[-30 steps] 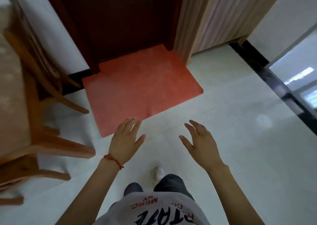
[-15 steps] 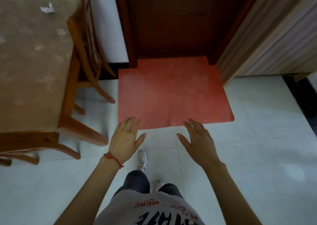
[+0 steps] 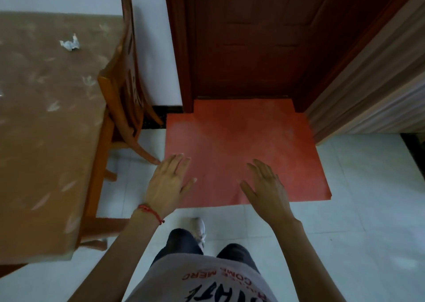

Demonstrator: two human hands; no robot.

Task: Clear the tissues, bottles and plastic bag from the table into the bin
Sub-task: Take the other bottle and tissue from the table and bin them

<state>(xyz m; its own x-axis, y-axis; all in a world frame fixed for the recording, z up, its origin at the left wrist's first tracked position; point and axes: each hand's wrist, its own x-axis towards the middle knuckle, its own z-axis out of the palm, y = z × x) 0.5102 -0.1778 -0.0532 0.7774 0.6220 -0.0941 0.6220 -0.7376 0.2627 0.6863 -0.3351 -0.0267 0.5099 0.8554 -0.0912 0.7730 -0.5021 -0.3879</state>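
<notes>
Brown patterned table (image 3: pixel 34 140) at left carries one crumpled white tissue (image 3: pixel 69 44) near its far side. We note a red floor mat (image 3: pixel 241 145) ahead; left hand (image 3: pixel 166 184) and right hand (image 3: pixel 268 189) hover spread, fingers straight, holding nothing.

1. The left hand (image 3: pixel 169 184) is held out in front, palm down, fingers straight and close together, holding nothing.
2. The right hand (image 3: pixel 268 190) is level with it, palm down, fingers loosely spread, empty.

Glossy wooden chair (image 3: pixel 124 76); crumpled, seemingly paper tissue (image 3: pixel 69 43)
</notes>
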